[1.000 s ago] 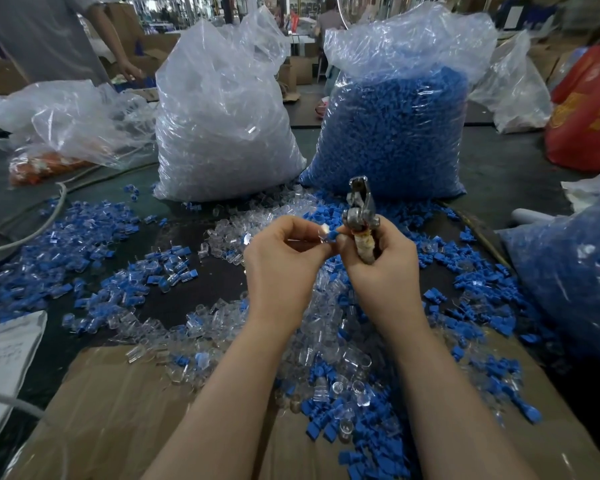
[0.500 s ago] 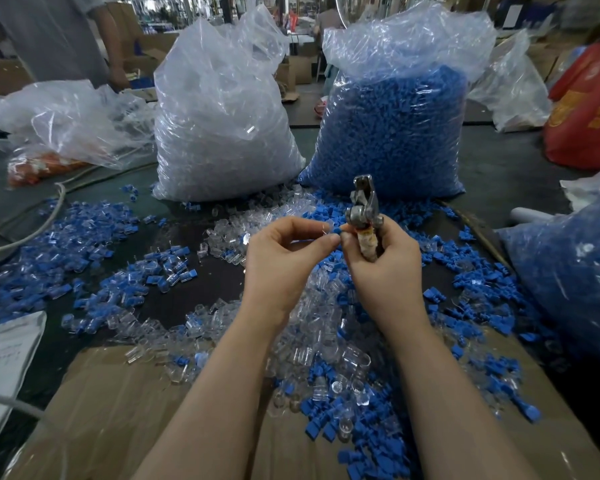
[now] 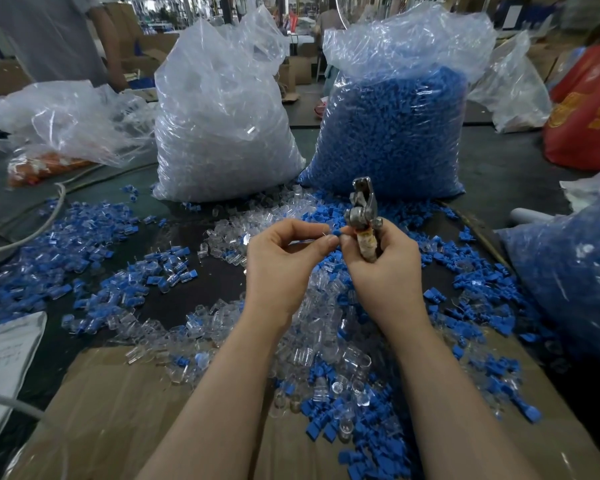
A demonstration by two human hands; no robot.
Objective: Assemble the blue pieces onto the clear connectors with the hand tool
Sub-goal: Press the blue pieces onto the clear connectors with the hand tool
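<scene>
Head view looks down on a dark desk (image 3: 194, 237) heaped with stock. Take the hand tool (image 3: 362, 216) as the landmark: behind it stand two big plastic sacks, the bag of blue pieces (image 3: 392, 133) straight behind and the bag of clear connectors (image 3: 222, 126) behind and to its left. Loose blue pieces (image 3: 329, 410) and clear connectors (image 3: 312, 306) lie mixed in a pile below the tool, spilling onto a cardboard sheet (image 3: 118, 410).

Right hand (image 3: 385, 271) has its grip wrapped round the tool's taped handle, head pointing up. Left hand (image 3: 281, 268), just left of the tool, pinches something at its fingertips, and a small blue piece (image 3: 336, 232) sits between the two hands, touching the tool's side.

These parts look light, hard and slick, so I'd expect a fingertip pinch on the flat sides to serve best; they could easily pop away.

Whether a clear connector sits in the left pinch I cannot tell, and the tool's jaws are too small to read.
</scene>
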